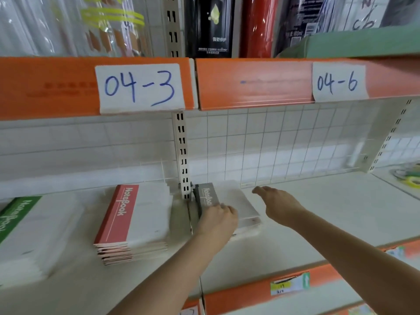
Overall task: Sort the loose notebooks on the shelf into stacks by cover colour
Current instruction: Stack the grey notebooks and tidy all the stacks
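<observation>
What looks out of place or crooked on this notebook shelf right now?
The red notebook stack is untidy: its lower copies are fanned out of line at the front edge. The grey notebook stack, under the left hand, straddles the post between bays 04-3 and 04-6. Nothing looks spilled or damaged.

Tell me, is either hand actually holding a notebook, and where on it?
The left hand grips the grey notebook at its near edge, by the grey spine strip. The right hand is open beside it and holds nothing.
</observation>
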Action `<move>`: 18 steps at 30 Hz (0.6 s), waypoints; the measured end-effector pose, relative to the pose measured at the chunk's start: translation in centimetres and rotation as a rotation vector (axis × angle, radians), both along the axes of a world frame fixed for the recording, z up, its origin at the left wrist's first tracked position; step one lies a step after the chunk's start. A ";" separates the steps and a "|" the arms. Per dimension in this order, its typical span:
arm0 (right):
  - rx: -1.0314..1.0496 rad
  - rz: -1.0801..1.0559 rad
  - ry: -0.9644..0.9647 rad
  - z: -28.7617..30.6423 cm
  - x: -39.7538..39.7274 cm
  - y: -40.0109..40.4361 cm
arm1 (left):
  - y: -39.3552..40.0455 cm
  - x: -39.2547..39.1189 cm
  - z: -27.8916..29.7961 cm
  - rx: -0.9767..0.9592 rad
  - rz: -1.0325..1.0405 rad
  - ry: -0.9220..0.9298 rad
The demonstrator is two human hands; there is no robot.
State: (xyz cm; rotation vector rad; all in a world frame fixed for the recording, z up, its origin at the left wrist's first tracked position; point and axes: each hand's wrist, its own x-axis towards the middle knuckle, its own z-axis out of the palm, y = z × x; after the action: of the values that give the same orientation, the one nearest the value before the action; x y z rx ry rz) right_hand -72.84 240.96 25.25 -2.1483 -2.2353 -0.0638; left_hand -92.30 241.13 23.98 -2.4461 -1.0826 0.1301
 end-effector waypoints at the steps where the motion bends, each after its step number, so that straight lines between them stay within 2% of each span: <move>1: 0.025 -0.009 0.020 0.2 0.0 -0.1 | -0.1 0.7 -0.1 -0.042 0.041 0.042; 3: 0.068 -0.001 0.029 0.3 -0.1 -0.4 | 0.4 1.7 -1.5 -0.104 0.075 0.035; 6: 0.109 0.039 0.013 0.2 -0.6 -0.6 | 1.0 1.8 -2.4 -0.038 0.120 0.038; 12: 0.096 0.114 0.022 -0.6 -1.8 -0.9 | 1.8 1.0 -2.9 -0.036 0.088 0.017; 18: 0.071 0.248 0.096 -0.5 -5.1 -0.9 | 0.0 -5.3 -0.8 -0.084 0.037 -0.114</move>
State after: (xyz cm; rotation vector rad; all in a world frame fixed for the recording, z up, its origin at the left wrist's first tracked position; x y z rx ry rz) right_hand -77.98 240.01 24.72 -1.7841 -2.3836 -0.0306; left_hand -97.61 241.13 23.20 -2.5354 -1.1945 0.0497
